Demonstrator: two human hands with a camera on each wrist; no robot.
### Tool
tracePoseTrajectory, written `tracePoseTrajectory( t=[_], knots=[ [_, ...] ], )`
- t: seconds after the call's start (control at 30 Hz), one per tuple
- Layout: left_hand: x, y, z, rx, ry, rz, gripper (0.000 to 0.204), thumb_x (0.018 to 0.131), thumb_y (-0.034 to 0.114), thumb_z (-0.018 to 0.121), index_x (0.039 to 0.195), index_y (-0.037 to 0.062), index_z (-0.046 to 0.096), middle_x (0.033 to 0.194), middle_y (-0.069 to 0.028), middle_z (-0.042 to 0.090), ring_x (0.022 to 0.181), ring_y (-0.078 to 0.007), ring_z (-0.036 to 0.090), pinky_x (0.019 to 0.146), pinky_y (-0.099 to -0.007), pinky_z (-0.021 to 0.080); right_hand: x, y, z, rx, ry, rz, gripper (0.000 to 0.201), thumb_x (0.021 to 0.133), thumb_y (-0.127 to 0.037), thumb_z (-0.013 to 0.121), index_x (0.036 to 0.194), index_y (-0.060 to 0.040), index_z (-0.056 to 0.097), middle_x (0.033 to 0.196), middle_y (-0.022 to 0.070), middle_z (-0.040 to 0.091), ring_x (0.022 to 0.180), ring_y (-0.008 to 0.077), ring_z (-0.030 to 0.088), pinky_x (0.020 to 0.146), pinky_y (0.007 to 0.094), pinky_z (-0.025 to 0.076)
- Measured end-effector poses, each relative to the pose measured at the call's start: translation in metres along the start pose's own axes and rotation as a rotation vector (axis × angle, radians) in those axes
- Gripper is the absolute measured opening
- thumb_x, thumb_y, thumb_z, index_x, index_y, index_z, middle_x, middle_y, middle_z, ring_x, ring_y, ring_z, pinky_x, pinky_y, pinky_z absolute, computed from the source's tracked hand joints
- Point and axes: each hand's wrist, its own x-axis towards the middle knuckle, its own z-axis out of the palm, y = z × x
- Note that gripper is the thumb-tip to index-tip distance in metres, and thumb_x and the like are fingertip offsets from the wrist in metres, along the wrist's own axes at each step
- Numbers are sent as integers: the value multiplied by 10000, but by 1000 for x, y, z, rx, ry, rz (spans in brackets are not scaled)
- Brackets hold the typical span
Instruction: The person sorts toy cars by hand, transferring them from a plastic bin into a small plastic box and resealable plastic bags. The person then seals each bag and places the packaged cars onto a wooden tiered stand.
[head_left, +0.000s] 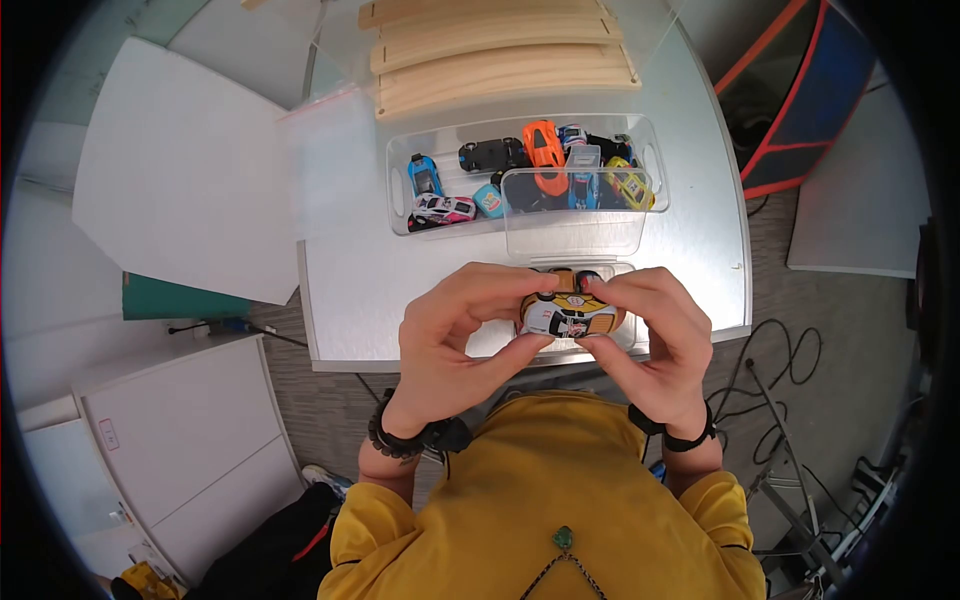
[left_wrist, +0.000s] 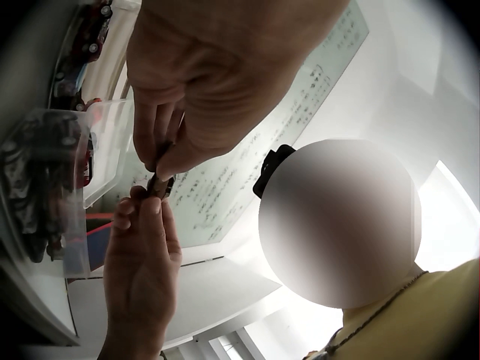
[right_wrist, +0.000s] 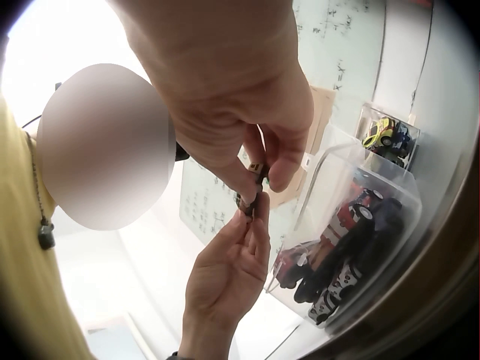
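A small toy car (head_left: 572,314) in white, gold and black is held between both hands above the table's near edge. The left hand (head_left: 465,335) pinches its left end between thumb and fingers; the right hand (head_left: 655,335) pinches its right end the same way. Both wrist views show the fingertips of the two hands meeting at the car, a small dark shape (left_wrist: 159,184) in the left wrist view. Beneath the hands is a small clear box (head_left: 628,335), mostly hidden by them and the car.
Beyond the hands, a clear bin (head_left: 397,180) holds several toy cars, among them an orange car (head_left: 543,150). A clear raised lid or panel (head_left: 575,240) stands before it. Wooden slatted pieces (head_left: 500,75) lie at the back. A white board (head_left: 185,170) is left of the table (head_left: 350,325).
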Motion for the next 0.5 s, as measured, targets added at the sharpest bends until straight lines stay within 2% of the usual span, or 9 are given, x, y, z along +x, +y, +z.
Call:
tracePoseTrajectory(
  t=[0.03,0.1,0.13,0.2,0.27,0.33,0.37,0.43,0.5],
  knots=[
    [2,3,1,-2,0,0,508,836,-125,850,1318,-37,716,1332,-184,700,1254,-266,709,959,-388,639,-1,-1,-1,-36,-2,7,441,813,37,874,1235,43,748,1105,166,738,815,180,675,681,289,546],
    [7,13,2,622,-10,368,446,948,168,843,1328,-30,718,1324,-232,691,1269,-345,675,957,-485,600,-2,-1,-4,-87,28,6,438,796,30,882,1215,39,754,1067,153,744,798,178,671,668,289,537],
    [4,16,0,620,-11,367,446,948,168,843,1328,-30,718,1324,-232,691,1269,-345,675,957,-485,600,-3,-1,-6,-136,57,4,436,779,22,889,1195,34,760,1029,140,749,780,175,667,655,289,528],
    [-13,24,-4,246,-238,458,459,964,453,784,1274,118,740,1389,-243,672,1341,-480,617,1052,-594,538,-5,1,-11,-157,79,15,432,763,13,893,1176,32,765,1003,131,751,775,175,664,644,290,518],
    [-22,35,41,-565,-231,227,515,987,632,660,1175,168,774,1353,-219,687,1285,-464,637,1024,-542,554,-8,3,-13,-171,93,24,429,748,4,896,1157,29,769,978,121,753,770,175,662,633,290,508],
    [-14,51,70,-775,-216,176,579,989,690,623,1205,172,763,1329,-205,689,1223,-429,649,1021,-517,556,-11,4,-13,-199,120,24,424,731,-8,899,1133,30,773,958,113,753,768,178,660,622,289,492],
    [-7,57,91,-773,-210,172,579,989,690,623,1205,172,763,1329,-205,689,1223,-429,649,1021,-517,556,-11,4,-13,-210,117,18,415,727,-10,897,1119,35,769,942,117,742,769,191,662,623,299,487],
    [4,68,129,-1380,-128,528,574,1138,531,502,1478,114,700,1501,-503,401,710,-361,740,683,-337,648,-10,2,-13,-237,104,-1,405,729,-13,896,1110,35,767,934,122,736,767,204,662,628,307,484],
    [12,78,134,-1327,-121,505,575,1146,525,476,1429,94,732,1463,-489,443,716,-356,743,661,-359,649,-12,2,-14,-273,92,-13,396,731,-17,896,1101,35,764,926,127,730,765,217,661,632,314,481]
  ],
)
